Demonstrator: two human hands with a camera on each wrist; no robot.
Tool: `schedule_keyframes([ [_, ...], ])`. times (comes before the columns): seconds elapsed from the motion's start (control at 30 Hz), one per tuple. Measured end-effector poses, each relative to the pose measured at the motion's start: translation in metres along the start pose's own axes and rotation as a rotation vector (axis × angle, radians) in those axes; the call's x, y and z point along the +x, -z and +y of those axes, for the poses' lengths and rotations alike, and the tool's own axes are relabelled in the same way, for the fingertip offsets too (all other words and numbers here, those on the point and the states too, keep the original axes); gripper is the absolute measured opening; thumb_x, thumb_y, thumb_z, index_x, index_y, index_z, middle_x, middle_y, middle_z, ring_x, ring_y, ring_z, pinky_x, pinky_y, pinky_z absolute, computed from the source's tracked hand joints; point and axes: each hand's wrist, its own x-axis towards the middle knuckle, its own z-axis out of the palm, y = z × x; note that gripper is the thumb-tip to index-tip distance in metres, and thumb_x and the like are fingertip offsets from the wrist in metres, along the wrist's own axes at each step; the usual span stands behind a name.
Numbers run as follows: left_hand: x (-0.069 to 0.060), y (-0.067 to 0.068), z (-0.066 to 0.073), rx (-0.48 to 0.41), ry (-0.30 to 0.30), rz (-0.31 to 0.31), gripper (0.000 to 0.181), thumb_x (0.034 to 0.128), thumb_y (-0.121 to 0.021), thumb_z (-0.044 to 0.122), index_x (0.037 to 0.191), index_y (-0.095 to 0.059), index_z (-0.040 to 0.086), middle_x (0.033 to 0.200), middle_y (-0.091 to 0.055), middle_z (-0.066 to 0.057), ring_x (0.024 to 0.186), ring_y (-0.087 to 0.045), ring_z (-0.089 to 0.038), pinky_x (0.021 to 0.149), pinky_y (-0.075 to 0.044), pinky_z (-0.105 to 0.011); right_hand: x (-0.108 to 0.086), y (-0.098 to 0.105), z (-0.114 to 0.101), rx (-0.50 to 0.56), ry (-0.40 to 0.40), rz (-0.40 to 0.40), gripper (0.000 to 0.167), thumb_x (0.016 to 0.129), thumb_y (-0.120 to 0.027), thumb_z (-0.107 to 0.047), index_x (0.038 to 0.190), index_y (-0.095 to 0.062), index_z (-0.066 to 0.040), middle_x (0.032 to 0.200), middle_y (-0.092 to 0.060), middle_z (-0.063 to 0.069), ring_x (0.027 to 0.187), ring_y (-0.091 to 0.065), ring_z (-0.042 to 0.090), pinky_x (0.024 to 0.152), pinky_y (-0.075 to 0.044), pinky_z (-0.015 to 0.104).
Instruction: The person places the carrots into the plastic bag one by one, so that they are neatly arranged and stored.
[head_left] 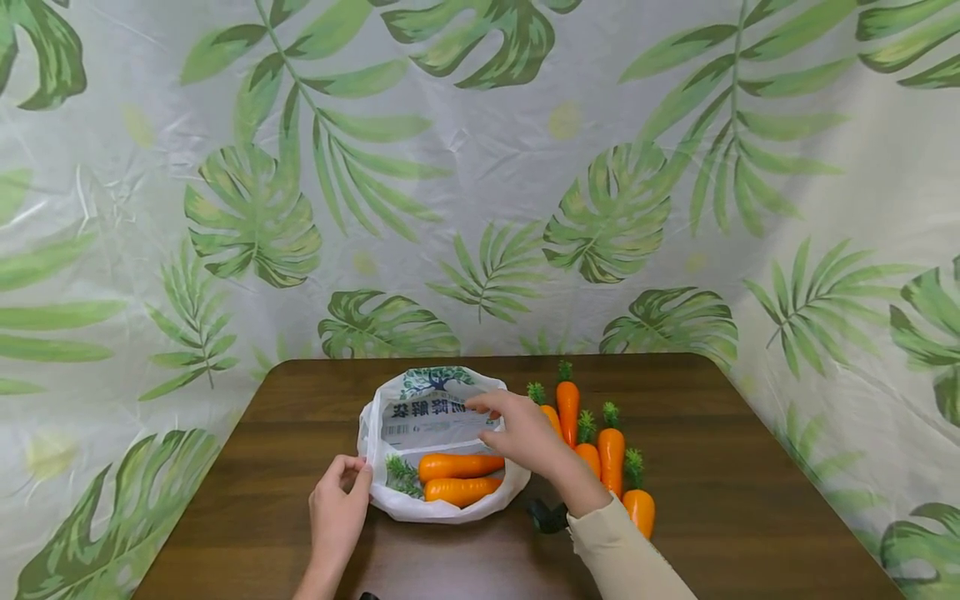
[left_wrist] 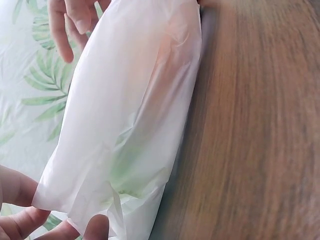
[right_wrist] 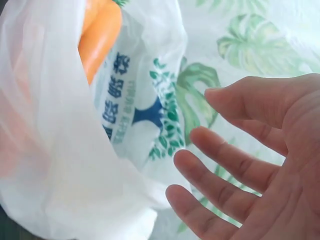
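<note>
While the bag [head_left: 442, 510] holds two carrots [head_left: 461, 466], five others [head_left: 612, 458] remain outside. Left grip [head_left: 339, 504] pinches it; right grip [head_left: 528, 429] hovers empty, relaxed.

Open white bag [head_left: 420, 507], two orange carrots [head_left: 461, 467] inside

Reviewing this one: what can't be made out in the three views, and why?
- Head: parts of some loose carrots, hidden behind the right hand and sleeve.
- Head: the small print on the white bag, too small to read.
- Head: a black object, cut off by the bottom edge.
- Left wrist: the bag's contents, only faint orange and green, blurred by its film.
</note>
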Motion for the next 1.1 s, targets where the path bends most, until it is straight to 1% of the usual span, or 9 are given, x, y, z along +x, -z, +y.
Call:
schedule_keyframes([
  [0.07, 0.0, 0.0, -0.001, 0.001, 0.004, 0.0, 0.007, 0.0931, -0.068, 0.011, 0.087, -0.067, 0.008, 0.1, -0.074, -0.007, 0.092, -0.07, -0.018, 0.062, -0.054, -0.023, -0.003, 0.003, 0.003, 0.02, -0.014, 0.018, 0.043, 0.09, -0.074, -0.015, 0.131, -0.066, -0.027, 0.121, -0.065, -0.008, 0.103, -0.061, 0.017, 0.08, -0.053, 0.033],
  [0.17, 0.0, 0.001, -0.003, 0.001, 0.011, -0.002, 0.007, 0.0933, -0.068, 0.012, 0.087, -0.067, 0.009, 0.101, -0.074, -0.006, 0.092, -0.07, -0.017, 0.062, -0.055, -0.023, -0.009, 0.009, 0.007, 0.047, -0.03, 0.047, 0.043, 0.09, -0.075, -0.014, 0.13, -0.066, -0.028, 0.119, -0.065, -0.007, 0.103, -0.062, 0.021, 0.078, -0.053, 0.035],
  [0.33, 0.001, 0.002, -0.004, -0.001, 0.001, 0.002, 0.008, 0.0932, -0.068, 0.01, 0.086, -0.066, 0.009, 0.103, -0.074, -0.008, 0.092, -0.07, -0.02, 0.061, -0.054, -0.023, -0.016, 0.019, 0.014, 0.112, -0.064, 0.089, 0.044, 0.09, -0.074, -0.012, 0.132, -0.065, -0.022, 0.121, -0.065, 0.0, 0.107, -0.062, 0.027, 0.082, -0.054, 0.041],
  [0.47, 0.002, 0.003, -0.003, -0.002, 0.003, 0.003, 0.009, 0.0931, -0.069, 0.01, 0.085, -0.066, 0.01, 0.103, -0.074, -0.007, 0.092, -0.07, -0.02, 0.061, -0.054, -0.024, -0.023, 0.027, 0.023, 0.126, -0.09, 0.135, 0.044, 0.09, -0.075, -0.011, 0.132, -0.065, -0.021, 0.122, -0.066, 0.005, 0.109, -0.062, 0.03, 0.086, -0.053, 0.047],
  [0.53, 0.002, 0.003, -0.004, -0.004, 0.002, 0.0, 0.009, 0.0932, -0.068, 0.009, 0.085, -0.066, 0.009, 0.103, -0.074, -0.007, 0.092, -0.07, -0.02, 0.062, -0.054, -0.024, -0.027, 0.031, 0.029, 0.112, -0.102, 0.16, 0.044, 0.09, -0.075, -0.012, 0.132, -0.066, -0.023, 0.121, -0.066, 0.004, 0.109, -0.062, 0.031, 0.086, -0.052, 0.049],
  [0.63, 0.002, 0.002, -0.004, -0.005, 0.0, 0.0, 0.009, 0.0934, -0.068, 0.01, 0.085, -0.066, 0.009, 0.103, -0.074, -0.007, 0.092, -0.07, -0.019, 0.063, -0.054, -0.024, -0.037, 0.038, 0.038, 0.097, -0.111, 0.193, 0.042, 0.09, -0.076, -0.014, 0.13, -0.067, -0.021, 0.119, -0.068, 0.002, 0.107, -0.064, 0.032, 0.088, -0.052, 0.051],
  [0.83, 0.003, 0.0, -0.005, -0.012, 0.003, -0.004, 0.009, 0.0935, -0.068, 0.011, 0.085, -0.067, 0.01, 0.101, -0.073, -0.004, 0.09, -0.069, -0.017, 0.063, -0.055, -0.025, -0.06, 0.051, 0.061, 0.006, -0.186, 0.194, 0.043, 0.089, -0.077, -0.018, 0.13, -0.066, -0.022, 0.117, -0.067, -0.002, 0.104, -0.063, 0.027, 0.082, -0.054, 0.044],
  [0.93, 0.002, 0.0, -0.005, -0.012, -0.002, -0.006, 0.009, 0.0935, -0.068, 0.011, 0.085, -0.067, 0.01, 0.102, -0.074, -0.005, 0.09, -0.069, -0.017, 0.063, -0.055, -0.025, -0.074, 0.058, 0.072, -0.032, -0.219, 0.193, 0.046, 0.089, -0.077, -0.018, 0.133, -0.065, -0.022, 0.118, -0.067, 0.001, 0.105, -0.063, 0.031, 0.081, -0.054, 0.046],
  [1.1, 0.002, -0.001, -0.005, -0.019, -0.007, -0.003, 0.009, 0.0932, -0.069, 0.01, 0.085, -0.066, 0.009, 0.101, -0.073, -0.006, 0.089, -0.07, -0.018, 0.062, -0.055, -0.025, -0.095, 0.069, 0.084, -0.067, -0.242, 0.191, 0.047, 0.088, -0.077, -0.017, 0.133, -0.064, -0.02, 0.119, -0.067, 0.008, 0.107, -0.064, 0.034, 0.082, -0.053, 0.051],
])
